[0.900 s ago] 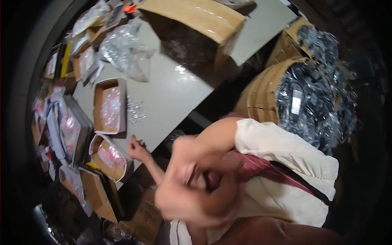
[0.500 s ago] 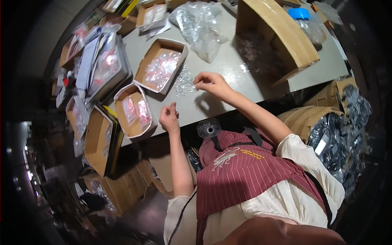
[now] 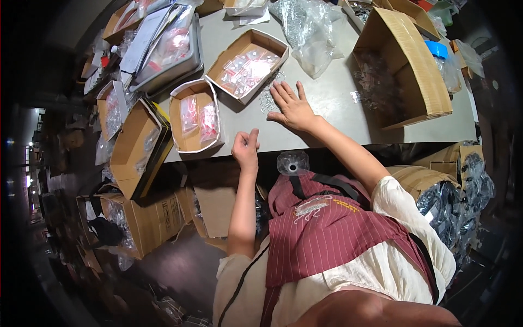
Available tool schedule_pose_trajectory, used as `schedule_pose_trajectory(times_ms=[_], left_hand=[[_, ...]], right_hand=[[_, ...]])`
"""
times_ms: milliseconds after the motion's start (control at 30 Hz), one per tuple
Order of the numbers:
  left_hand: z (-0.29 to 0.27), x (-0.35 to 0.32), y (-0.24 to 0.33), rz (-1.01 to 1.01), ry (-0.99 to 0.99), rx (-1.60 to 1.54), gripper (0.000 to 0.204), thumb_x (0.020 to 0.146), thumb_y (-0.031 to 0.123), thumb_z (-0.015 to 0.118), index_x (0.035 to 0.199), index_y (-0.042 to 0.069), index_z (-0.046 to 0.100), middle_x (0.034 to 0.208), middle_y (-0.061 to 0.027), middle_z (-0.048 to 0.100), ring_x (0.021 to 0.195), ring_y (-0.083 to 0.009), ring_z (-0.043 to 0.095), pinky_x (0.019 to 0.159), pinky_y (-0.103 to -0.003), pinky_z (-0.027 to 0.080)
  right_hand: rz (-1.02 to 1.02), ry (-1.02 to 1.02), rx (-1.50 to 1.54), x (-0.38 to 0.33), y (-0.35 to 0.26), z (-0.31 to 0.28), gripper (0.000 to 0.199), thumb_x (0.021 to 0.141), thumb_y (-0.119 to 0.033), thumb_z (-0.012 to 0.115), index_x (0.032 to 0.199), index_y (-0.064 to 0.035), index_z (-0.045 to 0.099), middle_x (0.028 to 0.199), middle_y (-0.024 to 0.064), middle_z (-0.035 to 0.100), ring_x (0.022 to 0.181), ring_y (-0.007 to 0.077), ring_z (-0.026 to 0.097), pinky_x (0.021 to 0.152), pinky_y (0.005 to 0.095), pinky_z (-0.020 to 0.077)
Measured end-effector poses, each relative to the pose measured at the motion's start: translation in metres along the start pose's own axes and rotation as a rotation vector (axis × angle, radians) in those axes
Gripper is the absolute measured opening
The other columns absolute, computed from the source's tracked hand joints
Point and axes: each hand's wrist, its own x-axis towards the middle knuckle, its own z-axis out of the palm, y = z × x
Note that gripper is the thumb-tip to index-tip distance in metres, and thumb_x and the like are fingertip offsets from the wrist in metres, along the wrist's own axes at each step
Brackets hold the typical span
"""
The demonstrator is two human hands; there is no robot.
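My right hand [image 3: 292,106] lies flat on the grey table [image 3: 338,103], fingers spread, next to a small scatter of tiny clear bags [image 3: 267,98]. My left hand [image 3: 246,149] hovers at the table's near edge with the fingers loosely curled and pinched; whether it holds anything I cannot tell. Just beyond the right hand stands a shallow cardboard tray [image 3: 248,64] filled with small bags of pink parts. A rounded cardboard tray [image 3: 195,115] with similar bags sits left of the left hand.
A large open cardboard box [image 3: 402,65] stands at the right. Clear plastic bags [image 3: 308,27] lie behind the trays. A grey bin [image 3: 169,49] and more boxes crowd the left. Cartons [image 3: 136,218] sit on the floor; bundles of dark parts [image 3: 457,201] at right.
The view has steadied over the table. My right hand has flattened onto the table by the loose bags. My left hand stays near the table's edge.
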Motion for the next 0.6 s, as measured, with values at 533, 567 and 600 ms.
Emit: schedule_pose_trajectory(times_ms=[533,567,600], left_hand=[[-0.018,-0.123,-0.12,-0.035,-0.429,0.803,0.04,0.081,0.043,0.077,0.077,0.005,0.064,0.073,-0.0165,0.069,0.072,-0.0385,0.069,0.065,-0.047,0.056],[-0.013,-0.12,-0.125,-0.049,-0.427,0.8,0.04,0.081,0.043,0.077,0.077,0.005,0.064,0.073,-0.0165,0.069,0.072,-0.0385,0.069,0.065,-0.047,0.056],[-0.008,-0.117,-0.129,0.013,-0.48,0.825,0.035,0.081,0.04,0.076,0.082,0.006,0.067,0.078,-0.0177,0.071,0.075,-0.0394,0.07,0.068,-0.049,0.056]], right_hand=[[-0.097,0.185,0.303,-0.066,0.009,-0.045,0.049,0.098,-0.029,0.063,0.14,-0.004,0.054,0.149,0.0196,0.049,0.142,0.0374,0.042,0.121,0.0591,0.0196],[-0.13,0.27,0.335,-0.071,0.006,-0.048,0.041,0.09,-0.009,0.066,0.131,-0.0028,0.061,0.137,0.0181,0.057,0.131,0.037,0.052,0.118,0.0582,0.0286],[-0.133,0.256,0.341,-0.08,0.003,-0.05,0.041,0.09,-0.009,0.066,0.131,-0.0028,0.061,0.137,0.0181,0.057,0.131,0.037,0.052,0.118,0.0582,0.0286]])
